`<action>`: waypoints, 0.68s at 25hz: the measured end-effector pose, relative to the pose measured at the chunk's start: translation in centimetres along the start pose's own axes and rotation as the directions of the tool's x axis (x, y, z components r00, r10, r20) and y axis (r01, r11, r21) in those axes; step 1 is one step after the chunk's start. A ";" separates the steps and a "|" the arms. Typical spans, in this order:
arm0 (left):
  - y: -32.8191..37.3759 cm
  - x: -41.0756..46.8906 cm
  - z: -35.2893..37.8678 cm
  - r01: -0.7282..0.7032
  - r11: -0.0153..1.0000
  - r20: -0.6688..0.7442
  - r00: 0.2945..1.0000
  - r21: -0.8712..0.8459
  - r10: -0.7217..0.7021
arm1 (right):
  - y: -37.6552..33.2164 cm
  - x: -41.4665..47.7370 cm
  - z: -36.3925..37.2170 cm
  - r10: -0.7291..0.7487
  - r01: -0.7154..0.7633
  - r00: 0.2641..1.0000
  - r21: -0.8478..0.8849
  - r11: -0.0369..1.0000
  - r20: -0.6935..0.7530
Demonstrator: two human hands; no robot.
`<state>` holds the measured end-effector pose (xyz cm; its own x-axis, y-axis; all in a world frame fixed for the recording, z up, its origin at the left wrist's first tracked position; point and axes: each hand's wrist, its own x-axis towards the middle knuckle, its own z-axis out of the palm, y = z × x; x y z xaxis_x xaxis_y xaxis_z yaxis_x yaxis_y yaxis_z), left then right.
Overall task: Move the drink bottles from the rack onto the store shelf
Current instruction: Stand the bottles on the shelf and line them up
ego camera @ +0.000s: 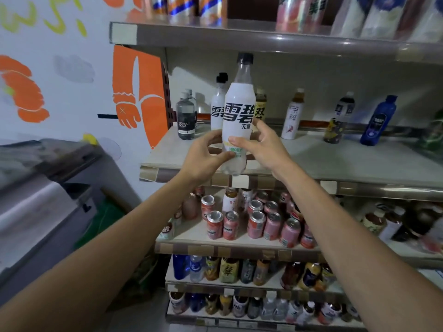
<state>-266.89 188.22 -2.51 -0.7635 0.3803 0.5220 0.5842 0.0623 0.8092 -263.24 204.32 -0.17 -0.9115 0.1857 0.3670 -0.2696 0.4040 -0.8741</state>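
White plastic drink bottle, black cap, bold dark lettering on the label, held close to upright with the cap leaning slightly right. Both hands on its lower half. Left hand comes in from the left, its fingers curled round the clear base below the label. Right hand comes in from the right, thumb across the front of the label, other fingers wrapped behind and out of sight.

Bottle sits in front of the middle shelf, near its left end, base level with the shelf's front lip. Cannot tell whether the base touches the shelf board.

On that shelf, along the back: a grey soda bottle at far left with a second like it just behind; a matching white bottle directly behind the held one and partly hidden by it; a yellow-labelled bottle just right of it; then, spaced well apart, a white and pink bottle, a dark bottle and a blue bottle. All stand upright.

Next shelf down: a cluster of pink cans, tops up, packed close, a few bottles behind them. Two lower shelves carry tight rows of mixed bottles. Top shelf holds more bottles, blurred.

Left of the shelving: a pale wall with an orange painting.
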 end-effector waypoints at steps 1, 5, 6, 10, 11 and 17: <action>-0.8 0.5 -0.6 -0.021 1.000 0.003 1.000 0.015 0.021 | 0.1 0.7 0.9 0.013 -0.013 1.000 -0.007 1.000 0.007; -3.8 1.7 -2.3 -0.091 0.994 0.062 0.994 0.060 0.088 | 1.3 2.2 3.6 0.063 -0.064 0.998 -0.078 0.995 -0.010; -4.5 2.0 -2.6 -0.090 0.994 0.069 0.994 0.070 0.085 | 1.7 2.7 4.0 0.074 -0.076 0.997 -0.102 0.992 -0.025; -7.3 3.4 -3.9 -0.047 0.957 0.086 0.996 0.286 0.023 | 3.5 5.4 4.8 0.080 -0.094 0.992 -0.146 0.985 -0.098; -8.1 3.8 -4.2 -0.056 0.925 0.111 0.994 0.377 0.015 | 4.1 6.4 5.0 0.083 -0.101 0.989 -0.147 0.984 -0.118; -11.2 6.5 -4.1 -0.115 0.715 0.357 0.913 0.689 -0.196 | 6.9 11.8 5.8 0.105 -0.118 0.988 -0.117 0.986 -0.113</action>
<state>-279.52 186.18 -7.12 -0.7140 0.6641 0.2216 0.6955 0.6367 0.3330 -277.69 204.10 -3.76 -0.8940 0.3268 0.3066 -0.1218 0.4813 -0.8681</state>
